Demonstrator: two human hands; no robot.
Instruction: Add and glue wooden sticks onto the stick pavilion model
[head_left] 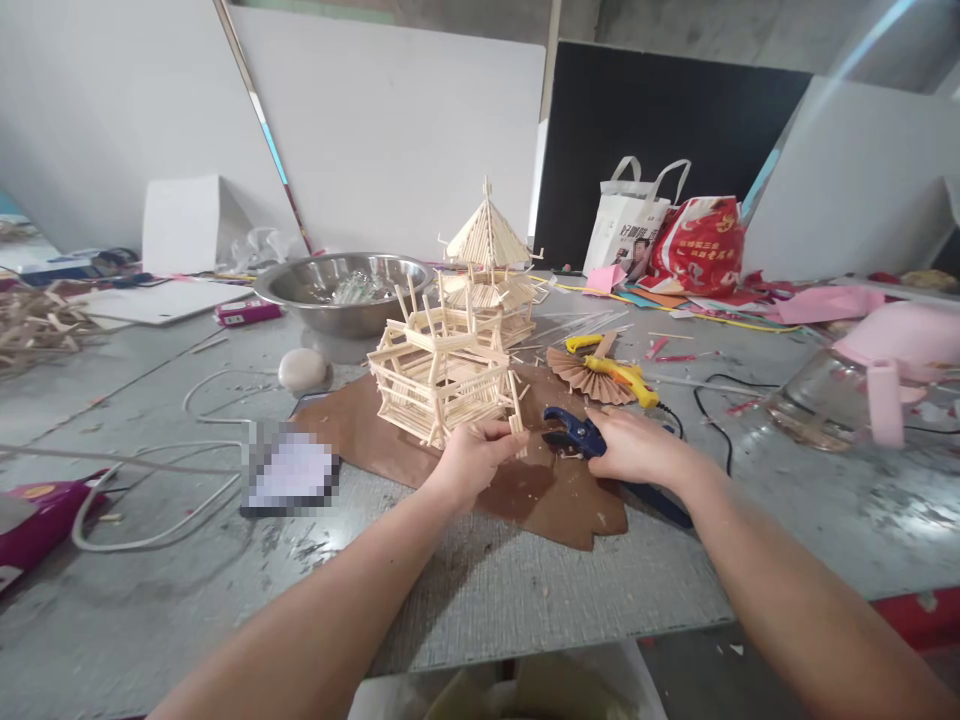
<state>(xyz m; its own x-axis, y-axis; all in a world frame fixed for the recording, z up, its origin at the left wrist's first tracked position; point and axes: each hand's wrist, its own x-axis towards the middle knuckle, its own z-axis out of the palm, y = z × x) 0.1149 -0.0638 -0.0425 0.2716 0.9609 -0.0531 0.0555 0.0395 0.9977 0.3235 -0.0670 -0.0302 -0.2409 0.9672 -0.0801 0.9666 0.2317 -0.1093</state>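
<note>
Between the thumb and fingers of my left hand are a few short pale wooden sticks, held upright. They are close to the right front side of a six-sided wooden stick model; whether they touch it I cannot tell. My right hand is closed around blue-handled pruning shears. Their dark jaws point left at the sticks, a short gap away. Under the model and the shears lies a brown sheet. Behind, a second stick model has a pointed roof.
A yellow glue gun lies by a pleated brown fan. On the right stands a glass jug. A steel bowl is at the back left. A phone, partly blurred, and a white cable lie left.
</note>
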